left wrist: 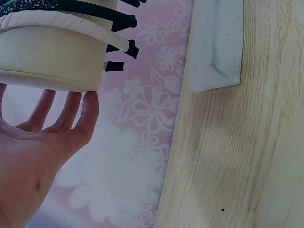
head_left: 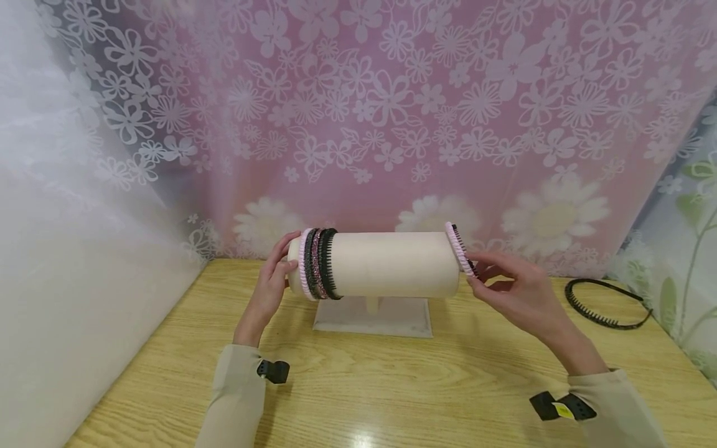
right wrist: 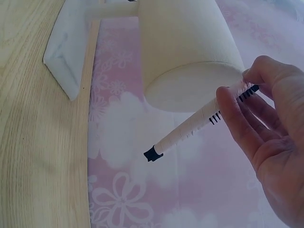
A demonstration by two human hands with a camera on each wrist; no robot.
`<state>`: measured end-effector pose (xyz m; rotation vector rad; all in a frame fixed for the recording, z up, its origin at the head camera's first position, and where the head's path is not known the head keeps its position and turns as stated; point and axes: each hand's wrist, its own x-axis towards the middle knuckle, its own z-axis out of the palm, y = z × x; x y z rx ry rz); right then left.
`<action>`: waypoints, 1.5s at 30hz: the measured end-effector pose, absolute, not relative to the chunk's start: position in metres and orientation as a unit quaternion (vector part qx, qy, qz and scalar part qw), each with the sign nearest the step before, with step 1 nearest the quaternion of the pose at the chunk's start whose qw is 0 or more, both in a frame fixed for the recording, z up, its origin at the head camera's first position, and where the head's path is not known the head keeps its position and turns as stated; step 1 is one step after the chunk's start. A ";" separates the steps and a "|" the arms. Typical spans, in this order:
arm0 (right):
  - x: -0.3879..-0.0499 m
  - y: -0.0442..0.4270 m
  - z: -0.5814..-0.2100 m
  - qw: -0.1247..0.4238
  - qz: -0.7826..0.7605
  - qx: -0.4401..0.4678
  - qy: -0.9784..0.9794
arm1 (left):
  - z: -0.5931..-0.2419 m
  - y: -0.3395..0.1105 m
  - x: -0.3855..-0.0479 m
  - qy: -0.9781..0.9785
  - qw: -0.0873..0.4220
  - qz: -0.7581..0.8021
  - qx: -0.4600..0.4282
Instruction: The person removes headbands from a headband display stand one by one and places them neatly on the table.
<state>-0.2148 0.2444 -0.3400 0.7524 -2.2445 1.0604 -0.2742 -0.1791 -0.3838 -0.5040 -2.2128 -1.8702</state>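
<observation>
Pink headband tilts in the pinch of the right fingers, beside the display roll whose opposite end the left fingers grip; squaring the band should limit snagging.

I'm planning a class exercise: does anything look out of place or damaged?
A black headband lies on the table right of the stand, apart from the row of headbands on its left end. A pink headband at the other end tilts, but the right hand holds it. No damage shows.
</observation>
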 end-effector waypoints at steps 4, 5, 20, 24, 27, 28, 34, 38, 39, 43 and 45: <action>-0.213 0.250 -0.342 0.276 0.391 0.269 -0.836 | -0.384 -0.179 -0.274 -0.751 0.101 -0.630 -0.168; -0.213 0.251 -0.343 0.279 0.390 0.269 -0.835 | -0.383 -0.179 -0.274 -0.751 0.101 -0.630 -0.168; -0.206 0.279 -0.361 0.293 0.372 0.242 -0.847 | -0.385 -0.179 -0.274 -0.752 0.104 -0.631 -0.161; -0.205 0.287 -0.369 0.283 0.363 0.228 -0.858 | -0.385 -0.179 -0.274 -0.749 0.104 -0.634 -0.162; -0.206 0.294 -0.375 0.277 0.354 0.218 -0.866 | -0.385 -0.179 -0.274 -0.749 0.104 -0.635 -0.161; -0.206 0.296 -0.376 0.277 0.351 0.214 -0.869 | -0.385 -0.179 -0.274 -0.748 0.104 -0.635 -0.161; -0.206 0.308 -0.387 0.264 0.340 0.189 -0.883 | -0.385 -0.179 -0.274 -0.745 0.103 -0.639 -0.162; -0.206 0.316 -0.393 0.245 0.332 0.167 -0.895 | -0.386 -0.179 -0.275 -0.745 0.104 -0.639 -0.162; -0.207 0.317 -0.394 0.243 0.329 0.163 -0.898 | -0.386 -0.178 -0.275 -0.745 0.104 -0.638 -0.163; -0.210 0.324 -0.400 0.240 0.316 0.152 -0.905 | -0.386 -0.178 -0.276 -0.747 0.105 -0.637 -0.162; -0.213 0.328 -0.402 0.240 0.311 0.152 -0.907 | -0.386 -0.178 -0.276 -0.747 0.106 -0.636 -0.162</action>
